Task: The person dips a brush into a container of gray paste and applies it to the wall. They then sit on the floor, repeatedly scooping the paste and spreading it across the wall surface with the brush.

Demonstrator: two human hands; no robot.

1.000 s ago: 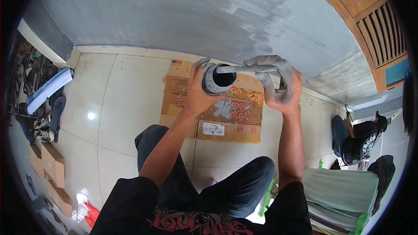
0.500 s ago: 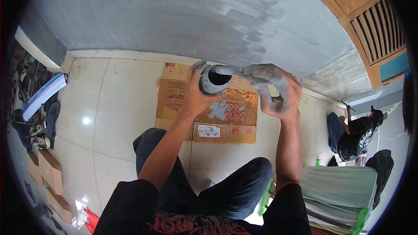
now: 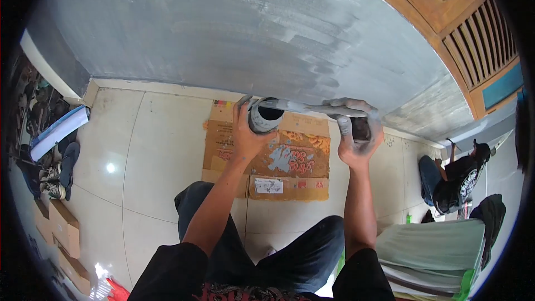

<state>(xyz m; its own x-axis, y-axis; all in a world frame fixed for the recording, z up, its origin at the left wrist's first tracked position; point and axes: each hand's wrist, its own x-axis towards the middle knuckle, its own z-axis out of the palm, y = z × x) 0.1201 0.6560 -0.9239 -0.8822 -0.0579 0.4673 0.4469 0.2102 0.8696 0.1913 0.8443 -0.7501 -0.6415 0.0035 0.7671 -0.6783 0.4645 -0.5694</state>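
Observation:
My left hand (image 3: 250, 136) is wrapped around a small cup (image 3: 263, 124) smeared with grey paint, its dark mouth facing me. My right hand (image 3: 359, 131), its fingers coated in grey, grips a grey-covered paintbrush (image 3: 306, 107). The brush lies almost level between the hands, and its far end rests at the cup's rim; its bristles are hard to make out. Beneath both hands a flattened cardboard sheet (image 3: 287, 184), stained with grey, covers part of the floor. Ahead rises a wall (image 3: 234, 33) with streaky grey paint.
Wooden louvres (image 3: 482, 42) frame the upper right. A person in black (image 3: 460, 178) sits by the wall at right, near a rack draped with pale green cloth (image 3: 432, 245). On the left are shoes (image 3: 53, 181) and cardboard boxes (image 3: 64, 226). White tiles (image 3: 161, 134) cover the floor.
The view has tipped upward a little. My left hand and the cup have shifted left, and the paintbrush now shows more of its length between the hands. Both grips stay the same.

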